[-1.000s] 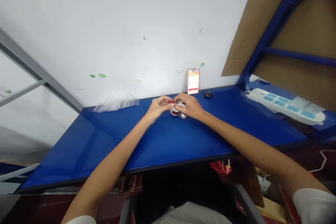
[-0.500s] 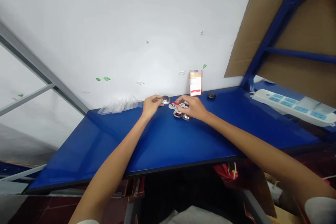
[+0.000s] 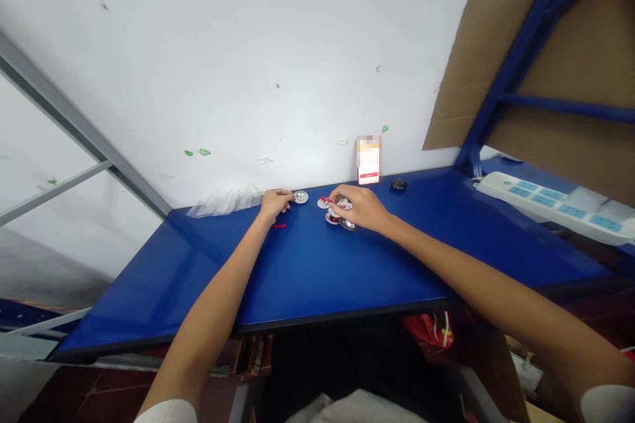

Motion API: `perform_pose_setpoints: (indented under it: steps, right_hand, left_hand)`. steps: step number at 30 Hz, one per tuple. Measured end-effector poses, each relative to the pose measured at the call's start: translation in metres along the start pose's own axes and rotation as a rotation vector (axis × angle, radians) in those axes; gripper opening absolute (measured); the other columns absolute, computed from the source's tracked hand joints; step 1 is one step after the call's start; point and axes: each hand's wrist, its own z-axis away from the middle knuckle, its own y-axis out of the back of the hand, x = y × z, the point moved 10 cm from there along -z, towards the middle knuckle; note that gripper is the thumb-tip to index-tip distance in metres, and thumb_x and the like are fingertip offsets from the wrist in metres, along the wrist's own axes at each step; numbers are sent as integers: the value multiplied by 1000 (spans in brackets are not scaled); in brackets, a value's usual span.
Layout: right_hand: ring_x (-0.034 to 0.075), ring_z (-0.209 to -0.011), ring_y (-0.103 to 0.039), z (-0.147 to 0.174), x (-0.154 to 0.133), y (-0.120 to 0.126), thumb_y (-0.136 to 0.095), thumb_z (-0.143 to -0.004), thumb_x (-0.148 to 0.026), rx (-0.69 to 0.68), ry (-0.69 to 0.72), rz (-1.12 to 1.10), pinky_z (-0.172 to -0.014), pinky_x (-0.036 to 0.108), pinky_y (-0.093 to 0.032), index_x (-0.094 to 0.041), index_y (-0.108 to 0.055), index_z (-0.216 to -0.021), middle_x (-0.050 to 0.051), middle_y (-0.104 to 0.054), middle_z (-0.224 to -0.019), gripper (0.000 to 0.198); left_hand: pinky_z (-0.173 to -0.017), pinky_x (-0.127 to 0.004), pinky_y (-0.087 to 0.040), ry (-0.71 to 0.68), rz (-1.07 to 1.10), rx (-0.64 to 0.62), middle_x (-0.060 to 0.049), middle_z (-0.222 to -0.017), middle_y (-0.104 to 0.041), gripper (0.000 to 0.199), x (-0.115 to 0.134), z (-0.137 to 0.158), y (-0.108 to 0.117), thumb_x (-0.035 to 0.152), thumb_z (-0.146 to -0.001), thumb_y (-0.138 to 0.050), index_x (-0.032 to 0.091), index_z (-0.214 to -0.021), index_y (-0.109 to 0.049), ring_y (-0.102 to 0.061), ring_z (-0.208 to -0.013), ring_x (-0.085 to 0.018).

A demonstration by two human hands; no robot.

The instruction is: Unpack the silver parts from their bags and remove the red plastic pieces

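Note:
My left hand (image 3: 274, 205) is closed in a pinch at the edge of a shiny round metal disc (image 3: 301, 197), which is at or just above the blue table. A small red piece (image 3: 280, 226) lies just below that hand. Beside a small cluster of discs, my right hand (image 3: 364, 207) pinches a red cord (image 3: 326, 199) between thumb and fingers. A pale disc (image 3: 323, 203) lies under the cord. Another shiny metal disc (image 3: 348, 225) sits at the front of the cluster, and my right hand partly hides the rest.
Clear plastic bags (image 3: 225, 201) lie at the back left of the blue table (image 3: 317, 271). A phone (image 3: 368, 162) leans on the wall, with a small black object (image 3: 399, 184) to its right. A white power strip (image 3: 555, 205) stands at the far right.
My left hand has moved left and slightly down with the metal disc, away from the cluster. The red piece below it now shows more fully. My right hand stays at the cluster.

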Motion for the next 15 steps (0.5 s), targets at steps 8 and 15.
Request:
perform_pose_setpoints:
  steps: [8,15]
  right_hand:
    - [21,-90,-77,1,0,-4,-69,-101,-29,-24,4,-13,-81,33,-56,-27,-74,-108,2,-82,-103,8]
    - [22,-87,-75,-1,-3,-12,-69,-103,-29,-55,36,-35,-87,38,-52,-26,-74,-106,3,-82,-104,6]
  left_hand:
    - [-64,-30,-47,-385,-288,-116,-7,-84,-78,27,75,34,2,43,-91,-73,18,-94,-81,-64,-61,-17]
    - [-75,-31,-55,-577,-105,-583,-10,-103,-83,34,113,103,-52,45,-86,-82,23,-112,-86,-74,-94,-25]
